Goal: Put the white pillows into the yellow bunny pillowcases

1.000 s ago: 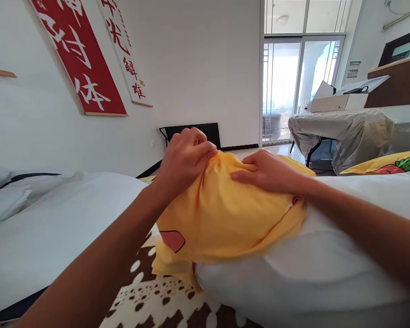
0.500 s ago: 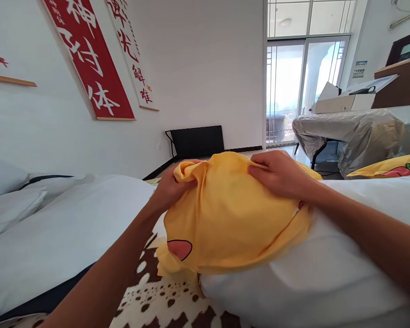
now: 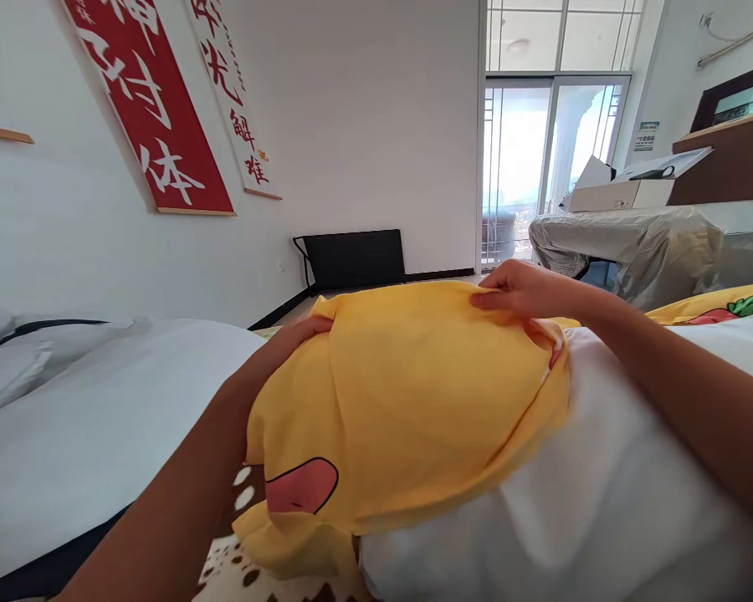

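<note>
A yellow pillowcase [image 3: 414, 401] with a pink, black-outlined print is spread over the end of a large white pillow [image 3: 477, 535]. My left hand [image 3: 294, 339] is closed on its far left edge, with some fingers hidden by the cloth. At the far right edge, my right hand [image 3: 520, 288] pinches the fabric between thumb and fingers. The cloth between both hands is stretched fairly flat, and its lower left corner hangs loose.
A brown-and-white patterned blanket [image 3: 226, 564] lies beneath. White bedding [image 3: 119, 393] is at left. More yellow printed fabric [image 3: 715, 305] lies at right. Farther back are a black folded panel [image 3: 355, 259], a plastic-covered piece of furniture [image 3: 658, 238] and an open box [image 3: 621, 194].
My hands have moved apart, the left one leftward and the right one slightly right and up. The bunched left edge of the pillowcase has opened out and the cloth is wider.
</note>
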`<control>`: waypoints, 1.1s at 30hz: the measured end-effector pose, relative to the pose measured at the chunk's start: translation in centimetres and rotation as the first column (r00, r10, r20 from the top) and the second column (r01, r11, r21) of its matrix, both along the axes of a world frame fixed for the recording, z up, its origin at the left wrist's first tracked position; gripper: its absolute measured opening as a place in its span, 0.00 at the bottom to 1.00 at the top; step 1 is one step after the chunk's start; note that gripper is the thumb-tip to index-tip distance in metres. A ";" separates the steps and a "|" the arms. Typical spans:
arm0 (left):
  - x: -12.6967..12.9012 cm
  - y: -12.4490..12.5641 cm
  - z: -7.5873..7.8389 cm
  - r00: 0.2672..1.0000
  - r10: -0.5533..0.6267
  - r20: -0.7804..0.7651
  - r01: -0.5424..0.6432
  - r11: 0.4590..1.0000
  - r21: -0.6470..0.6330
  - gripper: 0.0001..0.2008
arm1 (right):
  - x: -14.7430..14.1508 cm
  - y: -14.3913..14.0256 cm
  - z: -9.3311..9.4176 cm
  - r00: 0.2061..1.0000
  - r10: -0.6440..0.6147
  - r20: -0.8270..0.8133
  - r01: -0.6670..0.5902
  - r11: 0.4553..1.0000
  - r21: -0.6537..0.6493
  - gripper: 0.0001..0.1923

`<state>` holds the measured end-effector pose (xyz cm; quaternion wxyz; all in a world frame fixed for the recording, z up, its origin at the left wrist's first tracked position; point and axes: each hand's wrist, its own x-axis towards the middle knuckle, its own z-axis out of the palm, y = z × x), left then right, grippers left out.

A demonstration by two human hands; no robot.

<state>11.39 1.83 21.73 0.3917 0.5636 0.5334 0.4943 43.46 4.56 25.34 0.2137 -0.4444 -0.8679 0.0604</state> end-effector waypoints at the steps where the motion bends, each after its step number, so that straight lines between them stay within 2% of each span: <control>1: -0.5 -0.1 -0.1 0.998 -0.048 0.035 0.050 0.997 -0.058 0.12 | 0.1 0.0 0.3 0.998 0.058 0.031 -0.054 0.990 -0.128 0.21; 2: -1.0 -0.1 -0.2 0.996 -0.078 0.044 0.080 0.995 -0.055 0.13 | -0.1 -0.1 0.7 0.992 0.109 0.056 -0.095 0.970 -0.222 0.21; 4: -1.3 -0.2 0.0 0.995 -0.096 -0.002 0.095 0.991 0.090 0.14 | -1.5 -0.5 1.1 0.983 0.177 0.049 -0.157 0.951 -0.266 0.18; 7: -0.3 -0.7 0.9 0.987 -0.077 -0.144 0.118 0.947 0.300 0.13 | -5.5 -0.9 1.0 0.968 0.244 -0.055 -0.250 0.959 -0.133 0.13; 10: 1.4 -1.4 1.8 0.925 -0.056 -0.376 0.203 0.910 0.362 0.14 | -9.5 -0.4 -0.1 0.953 0.302 0.011 -0.302 0.953 -0.010 0.10; 12: 1.8 -1.8 2.1 0.888 0.059 -0.457 0.150 0.901 0.406 0.15 | -11.0 0.1 -1.2 0.953 0.300 0.041 -0.300 0.954 0.009 0.08; 13: 1.7 -2.0 2.2 0.863 0.174 -0.474 0.078 0.882 0.465 0.15 | -11.4 0.3 -1.6 0.962 0.272 0.005 -0.272 0.962 0.004 0.09; 15: 1.0 -2.1 2.3 0.748 0.446 -0.492 -0.061 0.784 0.617 0.13 | -11.8 0.5 -2.3 0.977 0.171 -0.124 -0.177 0.983 -0.039 0.13; 17: 0.4 -2.2 2.5 0.584 0.621 -0.523 -0.081 0.685 0.724 0.11 | -12.2 0.6 -2.6 0.979 0.063 -0.196 -0.091 0.986 -0.139 0.17; 19: 0.5 -2.0 2.6 0.470 0.685 -0.557 -0.035 0.645 0.763 0.11 | -13.0 0.6 -2.8 0.984 0.010 -0.179 -0.046 0.980 -0.195 0.16; 22: 2.5 -1.8 2.3 0.384 0.714 -0.585 0.063 0.612 0.788 0.12 | -14.6 0.7 -3.4 0.994 0.026 -0.108 -0.035 0.996 -0.080 0.10; 24: 4.3 -1.8 1.8 0.400 0.683 -0.611 0.151 0.609 0.779 0.13 | -15.2 0.8 -3.9 0.993 0.077 -0.086 -0.073 0.996 0.047 0.07; 27: 5.5 -2.4 1.2 0.528 0.559 -0.639 0.208 0.645 0.736 0.15 | -14.8 1.1 -4.4 0.993 0.079 -0.083 -0.068 0.990 0.127 0.06; 30: 3.4 -3.0 1.3 0.737 0.290 -0.610 0.178 0.787 0.590 0.15 | -13.5 1.6 -4.4 0.989 -0.011 -0.146 0.021 0.998 0.067 0.10; 32: 0.6 -2.9 1.6 0.905 0.118 -0.409 0.098 0.877 0.470 0.19 | -12.7 2.0 -4.3 0.975 -0.010 -0.221 0.020 0.999 0.039 0.14; 33: -0.9 -2.7 1.6 0.961 0.096 -0.261 0.028 0.900 0.435 0.20 | -12.5 2.2 -4.4 0.967 0.014 -0.254 -0.004 0.999 0.042 0.15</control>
